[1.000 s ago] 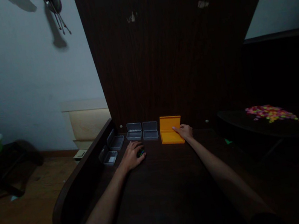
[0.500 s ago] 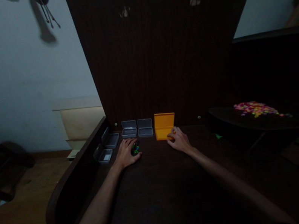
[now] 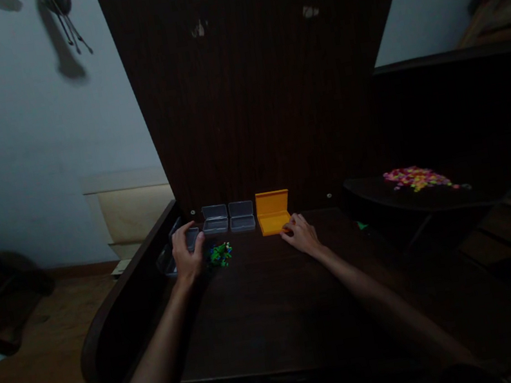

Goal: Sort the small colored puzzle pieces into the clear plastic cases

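Note:
My left hand [image 3: 188, 254] is raised at the left of the table, thumb and fingers apart, with nothing visible between them. Just right of it lies a small heap of green and blue pieces [image 3: 220, 255]. Behind and beneath that hand, a clear plastic box [image 3: 193, 234] is partly covered, and another clear box [image 3: 169, 268] shows only in part. The fingers of my right hand [image 3: 302, 234] are curled on the front right corner of an orange-yellow plastic box [image 3: 269, 231], whose lid stands up at the back.
Two clear boxes with raised lids, one left [image 3: 216, 225] and one right [image 3: 242, 222], stand along the dark back panel [image 3: 262, 86]. A raised side board [image 3: 124, 318] edges the table on the left. Pink and yellow pieces [image 3: 417, 177] are heaped on a dark shelf at right.
My left hand has moved left, off the green and blue heap, and its fingers have spread. My right hand stays at the yellow box's corner. The whole view has shifted slightly.

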The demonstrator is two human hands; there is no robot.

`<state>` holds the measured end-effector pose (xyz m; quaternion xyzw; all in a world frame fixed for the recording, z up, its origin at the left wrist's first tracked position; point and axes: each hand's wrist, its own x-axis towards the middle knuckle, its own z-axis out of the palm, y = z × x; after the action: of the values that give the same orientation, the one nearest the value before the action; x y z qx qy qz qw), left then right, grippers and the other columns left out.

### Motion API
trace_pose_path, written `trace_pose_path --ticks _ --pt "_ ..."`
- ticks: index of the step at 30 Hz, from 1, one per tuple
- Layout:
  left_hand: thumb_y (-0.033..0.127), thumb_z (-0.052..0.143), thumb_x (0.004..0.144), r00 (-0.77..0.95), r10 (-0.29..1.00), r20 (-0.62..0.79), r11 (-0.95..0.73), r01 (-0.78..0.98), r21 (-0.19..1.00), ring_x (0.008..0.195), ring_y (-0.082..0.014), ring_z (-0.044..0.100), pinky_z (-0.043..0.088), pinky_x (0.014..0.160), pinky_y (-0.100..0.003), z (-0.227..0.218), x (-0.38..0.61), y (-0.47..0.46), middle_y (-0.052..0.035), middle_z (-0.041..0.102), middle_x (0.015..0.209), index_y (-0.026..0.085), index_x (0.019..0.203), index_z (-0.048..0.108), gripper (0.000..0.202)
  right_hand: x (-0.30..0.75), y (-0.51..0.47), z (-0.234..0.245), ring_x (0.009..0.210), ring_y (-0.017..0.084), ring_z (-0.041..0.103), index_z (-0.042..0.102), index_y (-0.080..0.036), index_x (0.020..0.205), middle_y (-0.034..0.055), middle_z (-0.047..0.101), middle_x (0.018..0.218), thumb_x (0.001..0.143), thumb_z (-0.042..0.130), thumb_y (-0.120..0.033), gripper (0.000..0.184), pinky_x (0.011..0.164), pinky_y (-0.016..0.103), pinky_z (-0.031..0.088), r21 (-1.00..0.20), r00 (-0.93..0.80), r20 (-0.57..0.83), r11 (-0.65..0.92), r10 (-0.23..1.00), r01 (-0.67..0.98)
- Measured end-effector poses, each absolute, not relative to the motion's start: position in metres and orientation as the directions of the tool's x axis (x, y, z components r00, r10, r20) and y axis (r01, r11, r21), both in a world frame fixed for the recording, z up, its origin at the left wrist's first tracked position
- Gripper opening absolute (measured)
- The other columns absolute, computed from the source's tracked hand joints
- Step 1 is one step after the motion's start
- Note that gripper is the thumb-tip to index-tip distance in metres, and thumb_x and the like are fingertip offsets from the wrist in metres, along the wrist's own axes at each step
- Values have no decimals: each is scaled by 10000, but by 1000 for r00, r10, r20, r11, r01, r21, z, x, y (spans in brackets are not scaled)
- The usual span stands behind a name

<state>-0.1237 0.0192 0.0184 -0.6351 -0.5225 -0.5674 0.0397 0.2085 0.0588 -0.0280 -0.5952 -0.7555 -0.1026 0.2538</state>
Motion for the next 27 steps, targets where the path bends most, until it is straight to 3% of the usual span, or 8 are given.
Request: trace_pose_path --ticks 3,6,10,13,15,19,27 --pt "378 452 923 -128 605 786 -491 717 495 1083 -244 557 442 984 -418 23 -116 14 -84 622 1105 191 1094 578 283 210 51 -27 1018 246 506 693 -201 1033 119 562 1044 868 588 -406 284 645 284 459 -150 -158 533 276 831 949" --pt "349 454 928 59 656 752 -566 698 439 1096 -234 558 444 1000 -413 22 -99 7 -82 616 1113 200 1073 587 247 210 41 -27 1011 254 509 691 -193 1053 127 578 1052 890 556 -412 304 707 315 461 -114 -202 550 312 811 943" --pt "352 436 937 400 717 571 -662 649 376 1155 -232 545 445 1026 -412 12 -66 -4 -93 602 1190 205 1093 607 274 208 37 -27 1046 273 515 701 -182 1061 143 608 1144 918 522 -356 288 852 384 426 -35 -270 536 340 800 940" --pt "385 445 934 599 678 427 -733 600 322 1256 -241 498 412 1079 -417 1 -42 -8 -107 550 1334 203 1214 578 360 202 44 -27 1134 274 505 681 -164 1118 142 615 1223 924 526 -329 298 931 390 385 -67 -243 506 319 828 945" --pt "446 482 914 699 634 331 -774 570 276 1374 -269 383 342 1137 -453 -7 -32 -8 -106 477 1437 204 1305 527 462 198 49 -26 1122 260 526 683 -163 1107 127 650 1187 932 521 -330 291 957 382 363 -101 -216 455 291 864 951" --pt "554 400 929 762 628 161 -771 579 264 1434 -297 285 253 1171 -506 -18 -29 -6 -123 375 1518 184 1405 435 604 193 54 -24 1050 237 566 695 -176 1046 105 696 1098 956 481 -324 275 944 364 353 -126 -185 379 249 907 960" --pt "591 361 931 735 664 139 -730 598 331 1454 -273 237 191 1189 -520 -23 -41 -8 -94 332 1542 211 1446 388 641 190 53 -25 1032 266 558 706 -172 1013 107 701 1092 970 443 -347 318 887 384 382 -108 -150 384 206 911 973"
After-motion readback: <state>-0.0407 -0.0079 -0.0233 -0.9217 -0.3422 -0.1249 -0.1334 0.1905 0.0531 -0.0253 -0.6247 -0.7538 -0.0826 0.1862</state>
